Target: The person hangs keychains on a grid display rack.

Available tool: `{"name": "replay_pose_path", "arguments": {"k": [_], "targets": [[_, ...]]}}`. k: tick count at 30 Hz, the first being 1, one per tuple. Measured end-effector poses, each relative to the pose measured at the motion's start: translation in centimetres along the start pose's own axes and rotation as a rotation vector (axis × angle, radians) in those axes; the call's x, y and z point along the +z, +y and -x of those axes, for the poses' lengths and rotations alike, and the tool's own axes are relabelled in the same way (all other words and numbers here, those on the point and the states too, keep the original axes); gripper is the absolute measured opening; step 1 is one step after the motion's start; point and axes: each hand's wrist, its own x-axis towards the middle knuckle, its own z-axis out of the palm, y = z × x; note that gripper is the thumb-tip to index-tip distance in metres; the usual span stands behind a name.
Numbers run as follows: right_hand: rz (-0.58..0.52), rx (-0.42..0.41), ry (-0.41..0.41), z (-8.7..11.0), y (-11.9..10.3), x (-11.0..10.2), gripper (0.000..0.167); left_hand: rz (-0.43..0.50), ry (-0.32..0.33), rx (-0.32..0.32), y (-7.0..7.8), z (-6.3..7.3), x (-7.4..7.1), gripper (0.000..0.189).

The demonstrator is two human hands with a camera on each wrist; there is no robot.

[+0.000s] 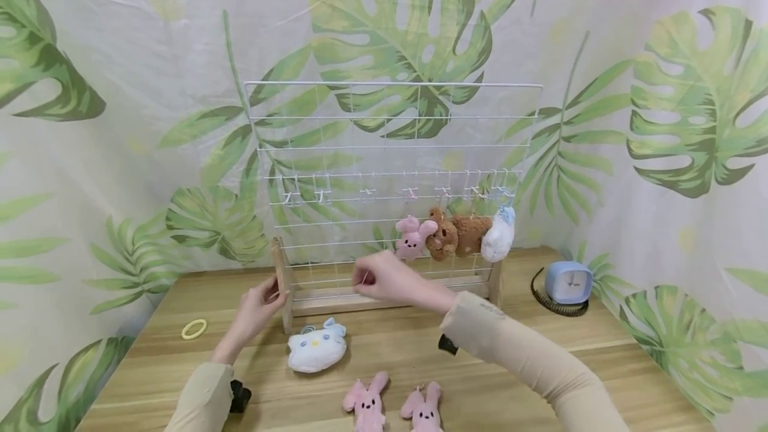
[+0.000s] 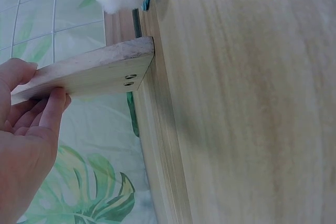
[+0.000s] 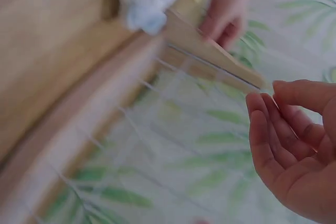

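Note:
My left hand [image 1: 259, 307] pinches the wooden side post [image 1: 281, 282] of a white wire grid rack [image 1: 336, 227], thumb on one face and fingers on the other. In front of the rack, my right hand [image 1: 389, 277] hovers with loosely bent fingers; nothing shows between them in the right wrist view. Hooks line the grid. From those at the right hang a pink bunny plush [image 1: 411, 239], brown plush toys [image 1: 443, 237] and a white plush [image 1: 498, 239] with a blue bow. Below my left hand, a white cat-face plush [image 1: 318, 348] with a blue bow lies on the table.
Two more pink bunny plushes, one at left [image 1: 369, 407] and one at right [image 1: 425, 411], lie at the table's front. A yellow ring [image 1: 194, 329] is at the left. On the right stands a blue clock [image 1: 569, 283] beside a black coiled band [image 1: 543, 302]. Leaf-patterned cloth hangs behind.

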Motion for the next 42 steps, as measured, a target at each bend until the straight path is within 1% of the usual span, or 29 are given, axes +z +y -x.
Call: {"name": "replay_pose_path", "arguments": {"k": [3, 7, 12, 15, 19, 22, 26, 30, 34, 39, 42], "targets": [[-0.048, 0.057, -0.077, -1.2, 0.7, 3.8, 0.005, 0.005, 0.004, 0.004, -0.3, 0.0, 0.1, 0.054], [-0.056, 0.124, -0.142, -3.0, 1.6, 8.0, 0.006, 0.010, 0.012, 0.001, -0.3, 0.1, 0.1, 0.053], [-0.022, 0.183, -0.209, -4.8, 2.1, 11.7, 0.008, 0.030, 0.009, -0.003, 0.0, 0.2, -0.2, 0.055], [0.006, 0.206, -0.260, -5.3, 2.1, 13.0, 0.009, 0.053, 0.005, 0.007, 0.1, 0.3, -0.1, 0.055], [0.015, 0.253, -0.340, -5.8, 1.6, 13.9, 0.009, 0.061, 0.006, 0.018, 0.1, 0.2, 0.0, 0.055], [0.037, 0.276, -0.365, -6.0, 1.4, 14.3, 0.010, 0.054, 0.005, 0.012, 0.1, 0.3, 0.0, 0.055], [0.072, 0.275, -0.342, -6.3, 1.4, 15.1, 0.011, 0.050, 0.011, 0.014, 0.0, 0.3, -0.1, 0.054], [0.106, 0.271, -0.312, -6.5, 1.5, 15.8, 0.010, 0.062, 0.019, 0.037, -0.1, 0.1, -0.1, 0.052], [0.169, 0.260, -0.309, -6.7, 1.4, 16.1, 0.007, 0.070, 0.018, 0.040, 0.0, 0.1, -0.1, 0.050], [0.191, 0.249, -0.312, -6.7, 1.3, 16.2, 0.010, 0.066, 0.016, 0.033, -0.1, 0.1, 0.1, 0.049], [0.187, 0.241, -0.298, -6.7, 1.2, 16.2, 0.013, 0.069, 0.016, 0.034, -0.2, 0.0, 0.1, 0.048]]}}
